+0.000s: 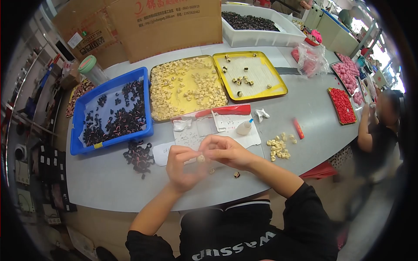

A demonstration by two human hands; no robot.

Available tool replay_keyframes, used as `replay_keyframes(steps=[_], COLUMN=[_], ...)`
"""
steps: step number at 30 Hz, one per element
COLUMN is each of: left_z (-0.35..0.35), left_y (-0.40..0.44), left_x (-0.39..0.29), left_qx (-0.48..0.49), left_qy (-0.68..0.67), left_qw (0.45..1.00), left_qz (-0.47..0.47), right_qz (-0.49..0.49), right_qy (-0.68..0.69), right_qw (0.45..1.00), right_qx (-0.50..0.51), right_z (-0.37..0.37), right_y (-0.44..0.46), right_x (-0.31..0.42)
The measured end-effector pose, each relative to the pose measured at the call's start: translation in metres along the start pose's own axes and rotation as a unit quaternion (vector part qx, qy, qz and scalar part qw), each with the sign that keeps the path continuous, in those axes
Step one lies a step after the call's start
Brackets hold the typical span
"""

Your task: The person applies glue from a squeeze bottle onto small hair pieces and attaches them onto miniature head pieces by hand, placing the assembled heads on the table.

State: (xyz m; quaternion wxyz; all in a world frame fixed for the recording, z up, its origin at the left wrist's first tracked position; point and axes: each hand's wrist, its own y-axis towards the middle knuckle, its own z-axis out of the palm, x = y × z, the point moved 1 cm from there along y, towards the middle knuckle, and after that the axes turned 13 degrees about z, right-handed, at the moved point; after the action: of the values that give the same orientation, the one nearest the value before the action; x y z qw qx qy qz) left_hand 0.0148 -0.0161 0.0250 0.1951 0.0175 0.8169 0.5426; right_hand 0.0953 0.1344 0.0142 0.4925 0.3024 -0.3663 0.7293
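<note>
My left hand (182, 169) and my right hand (228, 151) meet above the near part of the grey table. Their fingertips pinch together around a small cream-coloured piece (200, 158); its exact shape is blurred. Beneath and beside the hands lie a small cream piece (211, 171) and a cream-and-black piece (237, 175). Loose black curved pieces with pinkish edges (138, 158) are heaped left of my left hand. To the right of my right hand is a pile of cream cube-like pieces (278, 148). A small bottle with a blue tip (244, 127) stands on white paper just beyond the hands.
A blue tray (149, 108) holds black pieces. Two yellow trays (152, 114) (285, 90) carry cream pieces and a few cream-and-black ones. Behind them are cardboard boxes (170, 26) and a white bin (261, 39). A red tray (342, 106) and another person (379, 130) are at right.
</note>
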Motion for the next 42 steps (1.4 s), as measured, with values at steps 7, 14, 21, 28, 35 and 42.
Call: replay_keyframes(steps=[7,14,21,28,35,42], left_z=[0.002,0.003,0.003,0.004,0.005,0.003], left_y=[-0.002,-0.003,0.000,-0.006,-0.004,-0.003], left_x=[0.004,0.004,0.003,0.006,0.008,0.007], left_qx=[0.032,0.038,0.035,0.030,0.039,0.038], left_qy=[-0.012,-0.018,-0.018,-0.031,-0.035,-0.036], left_qw=[0.999,0.999,0.999,0.998,0.998,0.998], left_qz=[0.012,0.009,-0.009,-0.047,-0.020,-0.028], right_qz=[0.002,0.008,0.019,-0.015,-0.030,-0.004], right_qy=[-0.001,0.019,-0.073,-0.061,-0.076,-0.072], right_qw=[1.000,1.000,0.997,0.998,0.997,0.997], right_qx=[-0.025,-0.021,-0.020,0.018,0.011,0.020], right_z=[0.005,0.002,-0.003,-0.001,0.001,0.001], right_y=[-0.001,0.000,0.002,0.001,0.002,-0.001], right_x=[0.002,0.003,-0.006,-0.002,-0.001,0.002])
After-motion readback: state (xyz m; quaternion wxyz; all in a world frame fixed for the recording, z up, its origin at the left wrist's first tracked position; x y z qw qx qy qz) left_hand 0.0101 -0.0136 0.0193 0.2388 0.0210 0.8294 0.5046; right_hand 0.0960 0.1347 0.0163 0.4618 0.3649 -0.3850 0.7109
